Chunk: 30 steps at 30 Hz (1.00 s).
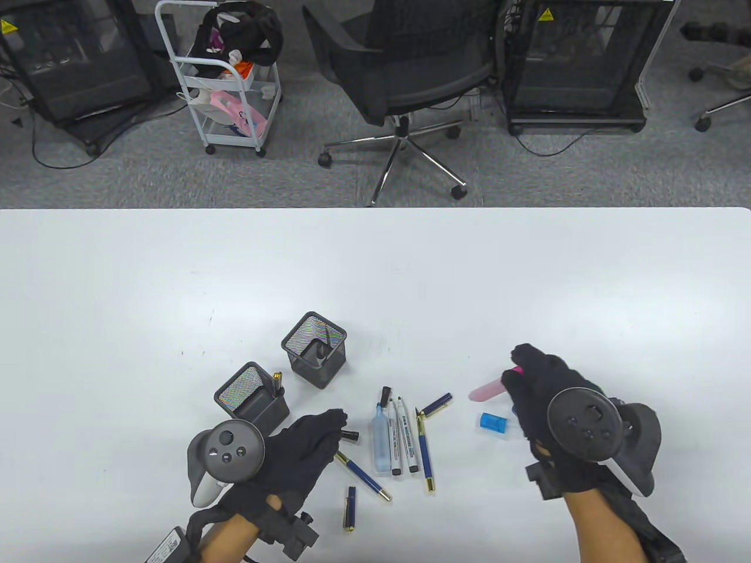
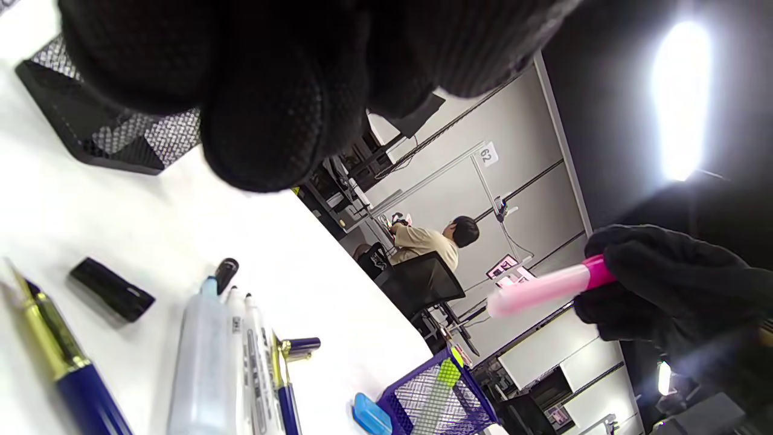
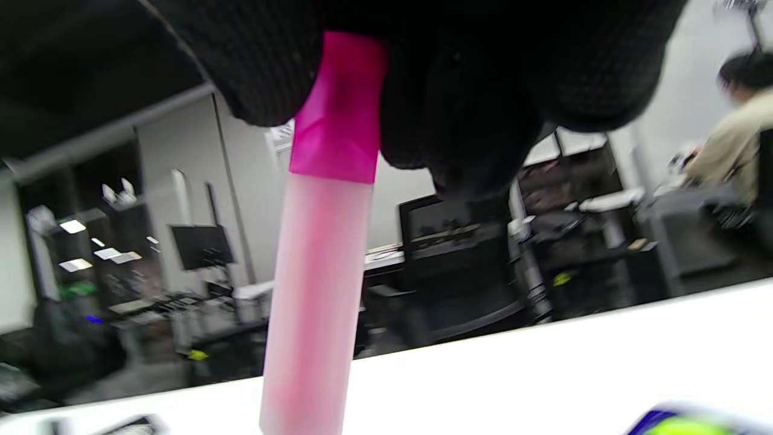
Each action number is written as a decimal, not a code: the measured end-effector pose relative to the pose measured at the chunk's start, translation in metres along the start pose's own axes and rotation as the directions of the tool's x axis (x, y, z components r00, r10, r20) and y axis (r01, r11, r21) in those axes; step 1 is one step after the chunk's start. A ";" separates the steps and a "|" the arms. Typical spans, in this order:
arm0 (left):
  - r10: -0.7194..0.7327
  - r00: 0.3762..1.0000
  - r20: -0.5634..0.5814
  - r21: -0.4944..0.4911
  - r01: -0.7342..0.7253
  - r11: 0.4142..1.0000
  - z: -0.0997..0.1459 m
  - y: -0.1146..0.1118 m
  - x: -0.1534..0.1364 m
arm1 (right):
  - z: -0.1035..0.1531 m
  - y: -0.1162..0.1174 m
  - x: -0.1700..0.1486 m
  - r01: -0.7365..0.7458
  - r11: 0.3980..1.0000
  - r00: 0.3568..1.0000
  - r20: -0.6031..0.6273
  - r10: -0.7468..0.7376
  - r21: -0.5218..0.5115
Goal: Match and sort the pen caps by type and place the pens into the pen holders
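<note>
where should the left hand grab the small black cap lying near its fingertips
Pinch the small black cap across its short width, thumb and forefinger on its two long sides, coming straight down from above. It lies flat on the white table with bare surface around it, just beyond the left hand; the blue and gold pen lies close by, nearer the person.

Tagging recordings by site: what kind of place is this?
Probably an office or lab workspace. Beyond the white table stand a black mesh office chair on grey carpet, a white rolling cart and caged black equipment racks; the left wrist view shows a person seated at another desk.
</note>
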State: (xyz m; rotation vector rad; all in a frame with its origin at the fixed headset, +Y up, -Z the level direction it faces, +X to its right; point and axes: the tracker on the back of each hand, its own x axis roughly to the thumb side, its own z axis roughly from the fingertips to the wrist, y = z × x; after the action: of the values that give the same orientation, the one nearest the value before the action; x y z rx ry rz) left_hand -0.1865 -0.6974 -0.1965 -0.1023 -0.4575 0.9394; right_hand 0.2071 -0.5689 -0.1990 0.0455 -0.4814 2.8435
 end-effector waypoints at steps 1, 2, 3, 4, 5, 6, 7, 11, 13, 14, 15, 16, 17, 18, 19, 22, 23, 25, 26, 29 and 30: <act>-0.002 1.000 0.001 0.000 0.002 1.000 0.000 0.000 0.000 | -0.002 -0.003 -0.004 -0.034 0.999 0.999 -0.015 0.034 0.003; -0.002 1.000 0.001 -0.002 0.002 1.000 0.000 0.000 0.000 | -0.005 -0.007 -0.010 -0.079 0.997 0.996 -0.042 0.080 0.019; -0.001 1.000 0.001 -0.004 0.001 1.000 0.000 -0.001 0.000 | -0.006 -0.008 -0.015 -0.104 0.994 0.993 -0.056 0.105 0.029; -0.001 1.000 0.001 -0.008 0.001 1.000 0.000 -0.001 0.000 | -0.008 -0.010 -0.022 -0.135 0.990 0.987 -0.079 0.137 0.032; -0.008 1.000 0.003 -0.014 0.008 1.000 -0.001 -0.002 0.000 | -0.009 -0.008 -0.027 -0.159 0.987 0.982 -0.096 0.161 0.036; -0.013 1.000 0.005 -0.016 0.014 1.000 -0.001 -0.002 0.001 | -0.010 -0.006 -0.030 -0.171 0.984 0.980 -0.100 0.174 0.045; -0.021 1.000 0.006 -0.018 0.021 1.000 -0.001 -0.003 0.001 | -0.010 -0.001 -0.034 -0.189 0.980 0.975 -0.107 0.195 0.061; -0.023 1.000 0.001 -0.026 0.023 0.999 -0.001 -0.005 0.001 | -0.009 0.027 -0.042 -0.271 0.953 0.953 -0.100 0.285 0.137; -0.027 1.000 0.000 -0.030 0.027 0.999 -0.001 -0.006 0.001 | -0.008 0.039 -0.045 -0.292 0.942 0.946 -0.096 0.310 0.166; -0.029 1.000 0.000 -0.031 0.029 0.999 0.000 -0.006 0.001 | -0.008 0.046 -0.047 -0.292 0.939 0.945 -0.097 0.313 0.181; -0.030 1.000 -0.001 -0.033 0.030 0.999 0.000 -0.006 0.001 | -0.008 0.053 -0.048 -0.297 0.934 0.942 -0.096 0.320 0.200; -0.030 1.000 -0.001 -0.035 0.030 0.999 0.000 -0.006 0.001 | -0.007 0.058 -0.048 -0.301 0.928 0.941 -0.090 0.326 0.218; -0.029 1.000 -0.001 -0.035 0.029 0.999 0.000 -0.006 0.001 | -0.007 0.062 -0.048 -0.305 0.925 0.940 -0.086 0.331 0.227; -0.029 1.000 -0.002 -0.035 0.029 0.999 0.000 -0.006 0.001 | -0.006 0.066 -0.048 -0.315 0.918 0.936 -0.080 0.342 0.240; -0.029 1.000 -0.002 -0.035 0.029 0.999 -0.001 -0.006 0.001 | -0.005 0.072 -0.048 -0.327 0.909 0.931 -0.074 0.356 0.257; -0.029 1.000 -0.004 -0.039 0.029 0.999 -0.001 -0.006 0.001 | -0.003 0.082 -0.049 -0.333 0.895 0.927 -0.071 0.369 0.297; -0.030 1.000 -0.004 -0.040 0.030 0.999 -0.001 -0.006 0.001 | -0.003 0.083 -0.049 -0.334 0.893 0.926 -0.070 0.370 0.301; -0.028 1.000 -0.005 -0.040 0.028 0.999 -0.001 -0.006 0.001 | -0.002 0.087 -0.049 -0.339 0.889 0.925 -0.067 0.375 0.307; -0.028 1.000 -0.005 -0.040 0.028 0.999 -0.001 -0.006 0.001 | -0.001 0.088 -0.049 -0.338 0.889 0.925 -0.067 0.375 0.308; -0.027 1.000 -0.005 -0.039 0.027 0.999 -0.001 -0.006 0.001 | 0.000 0.088 -0.048 -0.337 0.887 0.925 -0.064 0.375 0.316; -0.028 1.000 -0.005 -0.039 0.027 0.999 -0.001 -0.006 0.001 | 0.000 0.087 -0.047 -0.334 0.890 0.927 -0.064 0.370 0.310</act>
State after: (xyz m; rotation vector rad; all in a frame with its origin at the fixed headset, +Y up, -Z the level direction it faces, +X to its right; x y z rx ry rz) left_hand -0.1808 -0.6998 -0.1951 -0.1337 -0.4710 0.9032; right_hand 0.2302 -0.6599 -0.2303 -0.1794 -0.0347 3.2268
